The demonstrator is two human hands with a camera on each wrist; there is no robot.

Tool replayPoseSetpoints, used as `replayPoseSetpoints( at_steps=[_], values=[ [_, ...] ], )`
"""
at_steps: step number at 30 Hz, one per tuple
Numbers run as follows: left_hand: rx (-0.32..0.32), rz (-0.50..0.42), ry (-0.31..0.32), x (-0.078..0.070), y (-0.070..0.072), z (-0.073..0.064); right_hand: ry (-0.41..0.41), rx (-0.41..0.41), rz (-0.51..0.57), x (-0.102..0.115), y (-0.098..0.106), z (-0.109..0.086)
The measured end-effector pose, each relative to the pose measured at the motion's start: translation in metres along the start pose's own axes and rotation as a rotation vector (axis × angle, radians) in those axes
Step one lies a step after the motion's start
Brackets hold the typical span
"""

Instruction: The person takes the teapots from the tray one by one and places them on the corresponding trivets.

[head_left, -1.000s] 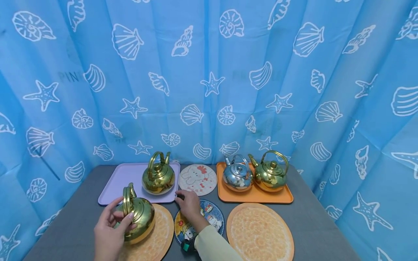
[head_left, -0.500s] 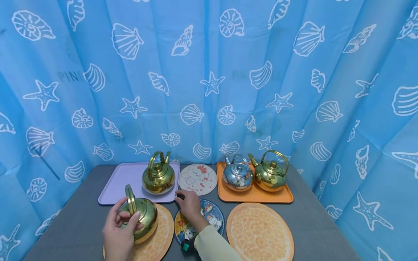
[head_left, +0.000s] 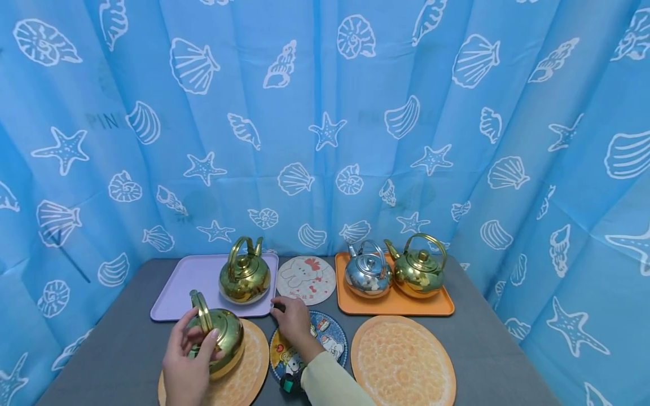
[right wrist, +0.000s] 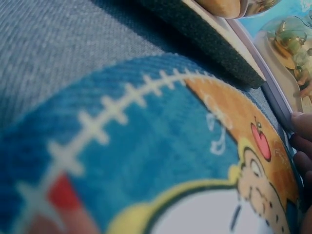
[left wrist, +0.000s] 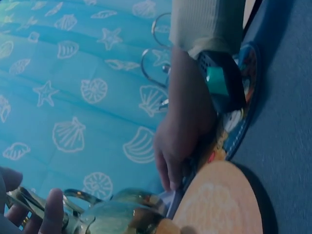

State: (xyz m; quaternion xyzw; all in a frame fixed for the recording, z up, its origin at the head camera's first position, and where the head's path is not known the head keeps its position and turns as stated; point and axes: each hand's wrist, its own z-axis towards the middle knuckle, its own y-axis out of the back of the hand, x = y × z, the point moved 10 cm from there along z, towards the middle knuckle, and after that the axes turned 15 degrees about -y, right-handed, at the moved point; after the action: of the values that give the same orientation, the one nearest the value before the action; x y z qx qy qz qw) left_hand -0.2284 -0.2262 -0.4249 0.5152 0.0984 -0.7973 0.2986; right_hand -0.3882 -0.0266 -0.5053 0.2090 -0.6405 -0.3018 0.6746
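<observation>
In the head view my left hand (head_left: 188,358) grips the handle of a shiny gold kettle (head_left: 231,344) at the near left. This kettle is over a round tan placemat (head_left: 254,355); whether its base touches the mat cannot be told. My right hand (head_left: 294,320) pinches the near right corner of a lilac tray (head_left: 185,282), its forearm crossing a round cartoon mat (head_left: 332,332). On that tray's right side stands a second gold kettle (head_left: 246,282). The right wrist view catches only the fingers (right wrist: 303,146) at the tray's edge.
An orange tray (head_left: 355,307) at the back right bears a silver kettle (head_left: 368,276) and another gold kettle (head_left: 418,273). Between the trays lies a round rabbit mat (head_left: 304,282). A second tan placemat (head_left: 403,361) is at the near right. A blue shell-patterned curtain (head_left: 325,152) hangs behind.
My left hand has shifted slightly right with the gold kettle, whose handle has turned a little. Over the last half second both hands stay nearly still. The right hand keeps the tray corner.
</observation>
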Motion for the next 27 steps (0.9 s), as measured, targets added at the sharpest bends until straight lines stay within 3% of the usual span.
replayPoseSetpoints(
  at_steps=[4,10,14,19,22,27],
  values=[
    [-0.021,-0.002,-0.058,-0.001,0.006,-0.001,0.027,-0.014,-0.025,0.002,0.0,0.0],
    [-0.128,-0.013,-0.202,-0.009,0.02,0.002,-0.002,-0.002,-0.017,-0.001,-0.001,0.001],
    [-0.186,0.027,-0.278,-0.018,0.03,0.008,-0.014,-0.001,-0.019,-0.003,0.0,0.003],
    [-0.197,0.056,-0.393,-0.019,0.042,0.02,-0.016,-0.009,-0.017,-0.003,0.0,0.003],
    [-0.193,0.042,-0.443,-0.012,0.048,0.03,-0.018,-0.01,-0.012,-0.003,-0.001,0.002],
    [-0.18,0.04,-0.452,-0.002,0.055,0.048,-0.038,0.004,0.0,-0.005,-0.002,0.001]
  ],
)
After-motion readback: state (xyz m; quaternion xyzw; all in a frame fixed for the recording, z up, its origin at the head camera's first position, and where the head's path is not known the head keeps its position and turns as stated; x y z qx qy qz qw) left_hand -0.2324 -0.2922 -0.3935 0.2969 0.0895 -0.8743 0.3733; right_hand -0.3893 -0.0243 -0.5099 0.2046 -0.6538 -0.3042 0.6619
